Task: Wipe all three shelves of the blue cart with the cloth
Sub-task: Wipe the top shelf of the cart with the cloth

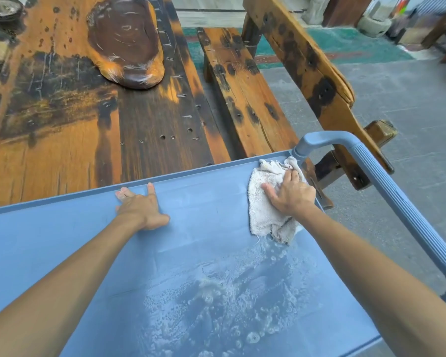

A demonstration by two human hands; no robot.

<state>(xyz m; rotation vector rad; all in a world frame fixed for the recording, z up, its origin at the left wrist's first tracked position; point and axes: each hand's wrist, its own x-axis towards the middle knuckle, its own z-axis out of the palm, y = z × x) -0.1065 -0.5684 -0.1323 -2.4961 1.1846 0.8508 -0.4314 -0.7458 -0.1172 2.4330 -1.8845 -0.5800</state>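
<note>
wet blue cart shelf [93, 243], wooden table [62, 124]

cart [62, 228]: we see a plain matte blue, with whitish soapy streaks and bubbles across the top shelf
handle [386, 186]: same blue, ribbed with fine lines along the grip
cloth [262, 207]: off-white, nubby terry, greying at the edges
bench [144, 119]: orange-brown planks with black scorch-like blotches
slab [126, 39]: dark brown centre, orange rim
floor [410, 104]: grey tiles
mat [345, 45]: green
</note>
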